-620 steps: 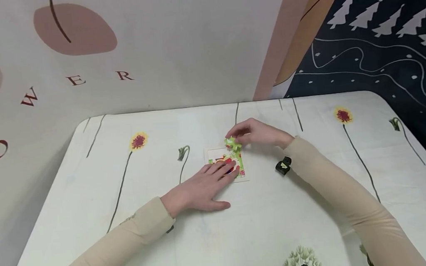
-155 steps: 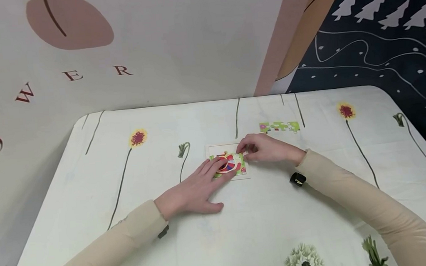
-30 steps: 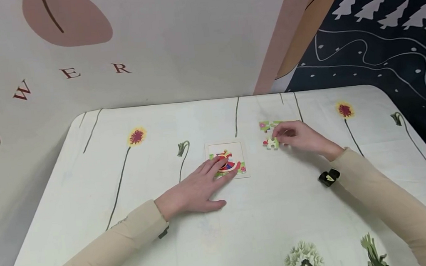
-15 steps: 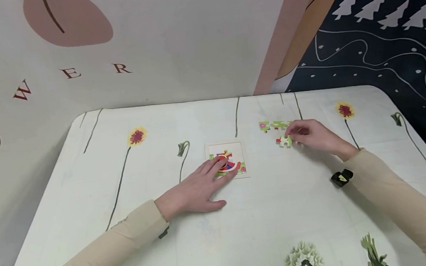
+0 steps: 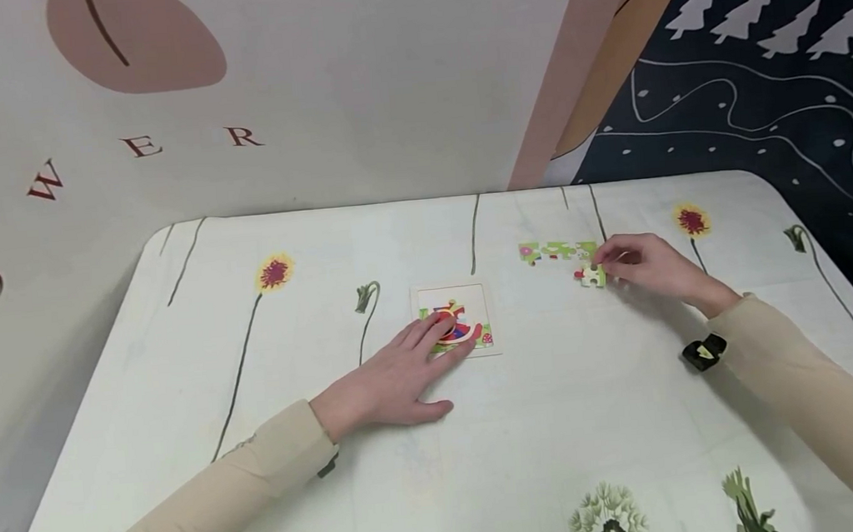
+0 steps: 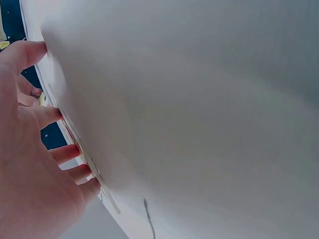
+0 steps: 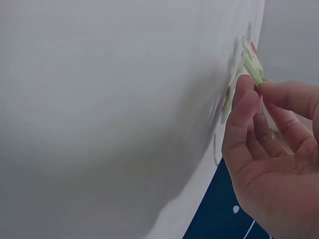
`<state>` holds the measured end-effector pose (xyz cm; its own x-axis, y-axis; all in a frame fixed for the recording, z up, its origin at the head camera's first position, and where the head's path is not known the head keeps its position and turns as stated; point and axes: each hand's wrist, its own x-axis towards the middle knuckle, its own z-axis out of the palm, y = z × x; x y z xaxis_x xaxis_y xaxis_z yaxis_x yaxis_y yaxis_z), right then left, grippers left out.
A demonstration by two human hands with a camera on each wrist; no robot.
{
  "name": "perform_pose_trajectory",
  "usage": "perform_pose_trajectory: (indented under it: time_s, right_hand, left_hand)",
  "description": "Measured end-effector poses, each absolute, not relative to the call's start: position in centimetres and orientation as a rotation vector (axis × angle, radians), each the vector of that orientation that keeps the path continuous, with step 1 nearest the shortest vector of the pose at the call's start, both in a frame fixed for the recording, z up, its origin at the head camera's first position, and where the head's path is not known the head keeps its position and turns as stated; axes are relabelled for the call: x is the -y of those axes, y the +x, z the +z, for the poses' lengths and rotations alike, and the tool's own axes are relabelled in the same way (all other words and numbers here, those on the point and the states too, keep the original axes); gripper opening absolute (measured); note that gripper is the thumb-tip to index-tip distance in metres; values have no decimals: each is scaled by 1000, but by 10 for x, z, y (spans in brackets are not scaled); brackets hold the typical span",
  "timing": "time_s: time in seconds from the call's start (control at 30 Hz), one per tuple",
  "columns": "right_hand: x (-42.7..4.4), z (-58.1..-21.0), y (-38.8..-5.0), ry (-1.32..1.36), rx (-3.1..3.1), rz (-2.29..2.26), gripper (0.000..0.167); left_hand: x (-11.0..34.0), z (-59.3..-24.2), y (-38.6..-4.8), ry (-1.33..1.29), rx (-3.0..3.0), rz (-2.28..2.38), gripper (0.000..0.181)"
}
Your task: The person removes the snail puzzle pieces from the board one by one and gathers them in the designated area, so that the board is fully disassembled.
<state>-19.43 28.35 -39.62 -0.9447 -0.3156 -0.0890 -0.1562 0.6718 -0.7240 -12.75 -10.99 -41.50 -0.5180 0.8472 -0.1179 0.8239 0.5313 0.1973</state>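
Note:
My right hand (image 5: 648, 264) pinches a jigsaw puzzle piece (image 5: 591, 276), pale with green and red patches, between thumb and fingers. In the right wrist view the puzzle piece (image 7: 252, 59) sticks out past the fingertips. Just behind it lies a row of green puzzle pieces (image 5: 556, 250), partly close to the held one. My left hand (image 5: 398, 377) lies with straight, spread fingers on a square puzzle board (image 5: 466, 292). The lower part of that board bears joined pieces with a red and blue picture (image 5: 465, 330); its upper part is bare. The fingers cover some of the picture.
A white cloth with printed flowers covers the table (image 5: 516, 443). Behind it rises a pale wall (image 5: 383, 94) with letters, and a dark blue printed surface (image 5: 753, 115) stands to the right.
My right hand has moved to the right with the puzzle piece, along the front of the row, uncovering more of the row's green pieces. The left hand stays on the board.

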Motion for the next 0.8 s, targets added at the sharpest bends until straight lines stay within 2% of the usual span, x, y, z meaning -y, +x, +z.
perform_pose_trajectory:
  time_s: [0.53, 0.8]
  right_hand:
    - [-290, -399, -199, -333, -2676, -1088, 15]
    - [-289, -401, -201, -300, -2639, -1127, 21]
  left_hand:
    - [110, -416, -127, 1424, -2573, 185, 77]
    - [109, -416, -127, 1429, -2573, 170, 76]
